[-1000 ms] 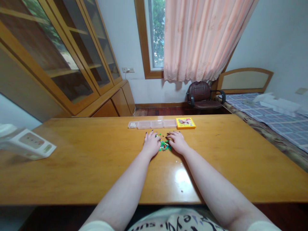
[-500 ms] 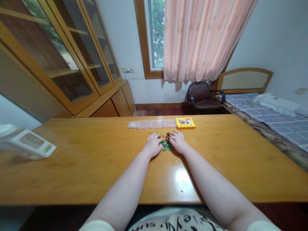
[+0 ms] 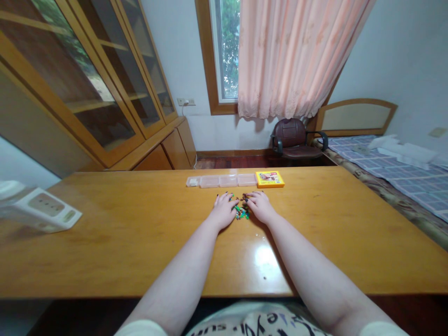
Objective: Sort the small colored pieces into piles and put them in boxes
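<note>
A small pile of tiny coloured pieces (image 3: 242,213), mostly green with some blue, white and brown, lies on the wooden table between my two hands. On the pile's left side is my left hand (image 3: 223,208), palm down with fingers stretched out, its thumb side touching the pieces. My right hand (image 3: 259,205) lies palm down on the other side, fingers spread near some brown pieces. Both have dark nails. What may be under the fingers is hidden. Beyond the hands stands a row of clear plastic compartments (image 3: 228,181), with a yellow box (image 3: 270,179) at its right end.
The wooden table (image 3: 133,252) reaches wide on both sides. A white plastic container (image 3: 42,210) stands at its left. One small dark speck (image 3: 265,278) is near the front edge. Behind are a brown chair (image 3: 294,137), a cabinet and a bed (image 3: 399,163).
My fingers have shifted slightly among the pieces. A bit of green now shows by the left fingertips, and the brown pieces by the right fingertips look somewhat rearranged.
</note>
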### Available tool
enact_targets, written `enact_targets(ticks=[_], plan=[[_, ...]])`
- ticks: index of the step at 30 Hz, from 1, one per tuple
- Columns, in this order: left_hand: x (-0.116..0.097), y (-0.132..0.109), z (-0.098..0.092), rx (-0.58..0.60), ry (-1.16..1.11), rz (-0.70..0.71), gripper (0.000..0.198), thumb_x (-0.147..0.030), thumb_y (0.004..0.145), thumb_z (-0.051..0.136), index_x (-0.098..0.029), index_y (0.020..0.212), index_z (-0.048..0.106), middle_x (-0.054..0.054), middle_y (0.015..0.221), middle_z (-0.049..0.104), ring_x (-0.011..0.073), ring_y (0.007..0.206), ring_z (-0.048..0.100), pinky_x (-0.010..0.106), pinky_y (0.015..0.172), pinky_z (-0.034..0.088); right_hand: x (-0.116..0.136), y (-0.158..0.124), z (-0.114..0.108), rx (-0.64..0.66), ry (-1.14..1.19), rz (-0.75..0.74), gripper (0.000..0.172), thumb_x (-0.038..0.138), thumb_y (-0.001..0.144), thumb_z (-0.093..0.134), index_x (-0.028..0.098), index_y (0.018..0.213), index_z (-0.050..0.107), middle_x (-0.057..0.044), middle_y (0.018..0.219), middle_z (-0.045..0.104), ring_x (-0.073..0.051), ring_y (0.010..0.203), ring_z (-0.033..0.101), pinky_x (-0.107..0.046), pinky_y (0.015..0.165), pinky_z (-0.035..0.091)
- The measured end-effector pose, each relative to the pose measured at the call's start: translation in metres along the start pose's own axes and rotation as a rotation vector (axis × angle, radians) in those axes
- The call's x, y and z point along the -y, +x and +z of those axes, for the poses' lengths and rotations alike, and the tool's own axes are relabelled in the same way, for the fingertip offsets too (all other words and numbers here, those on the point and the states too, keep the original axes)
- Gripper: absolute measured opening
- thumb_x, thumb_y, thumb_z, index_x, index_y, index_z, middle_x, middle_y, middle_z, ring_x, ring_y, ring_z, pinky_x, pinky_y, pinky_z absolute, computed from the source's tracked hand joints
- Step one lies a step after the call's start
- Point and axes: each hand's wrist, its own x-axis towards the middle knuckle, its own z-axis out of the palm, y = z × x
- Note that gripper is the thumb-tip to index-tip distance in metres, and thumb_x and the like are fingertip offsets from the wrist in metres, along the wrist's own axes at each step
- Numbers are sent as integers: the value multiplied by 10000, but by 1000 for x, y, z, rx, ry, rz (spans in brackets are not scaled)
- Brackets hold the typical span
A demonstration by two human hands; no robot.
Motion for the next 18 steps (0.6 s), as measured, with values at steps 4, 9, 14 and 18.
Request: enact_targets(ticks=[4, 9, 14, 18], plan=[[-4, -2, -6, 6, -42, 77, 356, -228, 832, 481, -314, 1129, 659, 36, 1372, 486, 263, 1330, 324, 508, 1127, 182, -2, 1, 0, -36, -6, 67, 342, 273, 904, 411, 225, 877, 749, -48, 1089, 679, -196, 1047, 511, -357, 956, 322], [-7, -3, -11, 35, -59, 119, 320, -232, 829, 491, -307, 1068, 691, 33, 1363, 498, 257, 1326, 331, 508, 1133, 167, -1, 2, 0, -12, 0, 36, 339, 289, 915, 404, 249, 922, 741, -32, 1128, 664, -192, 1060, 505, -359, 964, 311], [-2, -2, -5, 9, -36, 69, 324, -248, 839, 479, -297, 1091, 677, 35, 1352, 507, 262, 1326, 330, 510, 1128, 183, -3, 2, 0, -27, -26, 73, 355, 298, 915, 406, 235, 858, 750, -35, 1076, 683, -200, 1036, 516, -352, 945, 324], [1, -1, 0, -14, -17, 14, 358, -253, 837, 485, -278, 1162, 634, 54, 1371, 483, 274, 1330, 320, 518, 1123, 191, -6, 2, 0, -69, -20, 129, 364, 298, 915, 412, 208, 813, 749, -50, 986, 702, -194, 962, 541, -325, 892, 352]])
